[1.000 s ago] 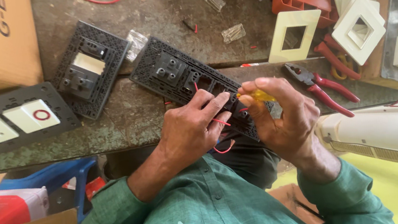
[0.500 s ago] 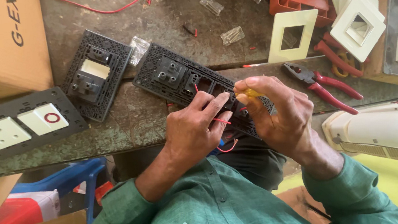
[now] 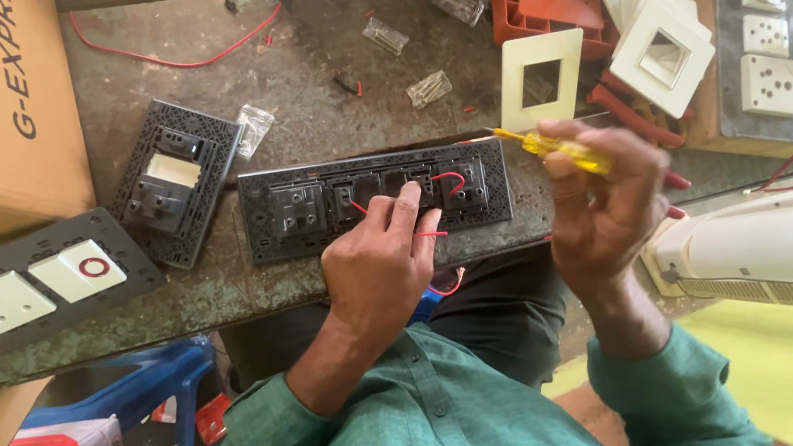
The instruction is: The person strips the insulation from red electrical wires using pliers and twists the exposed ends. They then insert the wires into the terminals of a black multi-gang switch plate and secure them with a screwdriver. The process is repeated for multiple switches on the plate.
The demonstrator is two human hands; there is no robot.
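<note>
Left hand (image 3: 377, 266) now presses switch plate (image 3: 304, 209) flat, screwdriver (image 3: 553, 145) lifted

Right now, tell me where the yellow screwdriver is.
In the head view, the yellow screwdriver is held in the right hand, right of centre, its tip pointing left above the top right corner of the long black switch plate, just below the cream frame.
</note>
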